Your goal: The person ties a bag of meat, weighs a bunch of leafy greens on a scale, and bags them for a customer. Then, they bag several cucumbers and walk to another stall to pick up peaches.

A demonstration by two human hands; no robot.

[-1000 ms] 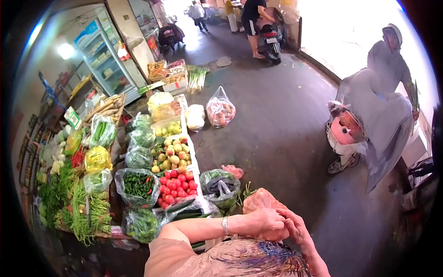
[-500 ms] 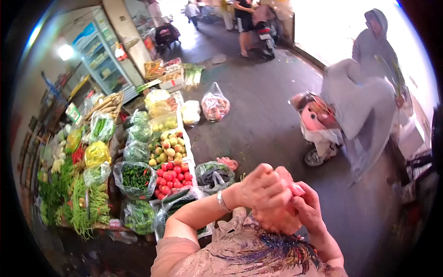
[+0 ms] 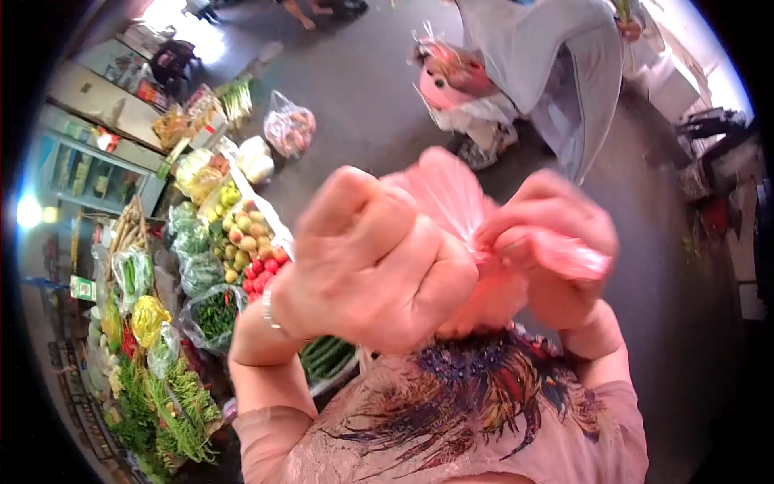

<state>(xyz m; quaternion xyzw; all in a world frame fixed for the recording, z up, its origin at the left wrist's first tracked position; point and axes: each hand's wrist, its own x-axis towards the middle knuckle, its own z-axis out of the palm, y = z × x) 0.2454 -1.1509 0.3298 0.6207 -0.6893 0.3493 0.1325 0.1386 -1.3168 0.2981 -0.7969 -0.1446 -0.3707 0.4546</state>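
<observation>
A thin pink plastic bag (image 3: 443, 189) is stretched between my two hands, raised close before my chest. My left hand (image 3: 379, 262), with a bracelet at its wrist, is curled into a fist on the bag's left side; its grip point is hidden behind the knuckles. On the other side, my right hand (image 3: 568, 222) pinches the gathered plastic between thumb and fingers, and a twisted end sticks out to the right. The lower part of the bag hangs between the hands, partly covered by them. What it contains cannot be made out.
To the left, a vegetable stall holds tomatoes (image 3: 262, 273), round yellowish fruit (image 3: 242, 226), leafy greens (image 3: 173, 411) and cucumbers (image 3: 326, 359). A filled clear bag (image 3: 290, 125) stands on the floor. Ahead right is a scooter (image 3: 476, 121) with a person in a grey cape (image 3: 548, 48).
My view has tilted down and closer to my hands. The hands have moved apart, and the pink bag now spreads between them. The stall and scooter appear shifted left and up.
</observation>
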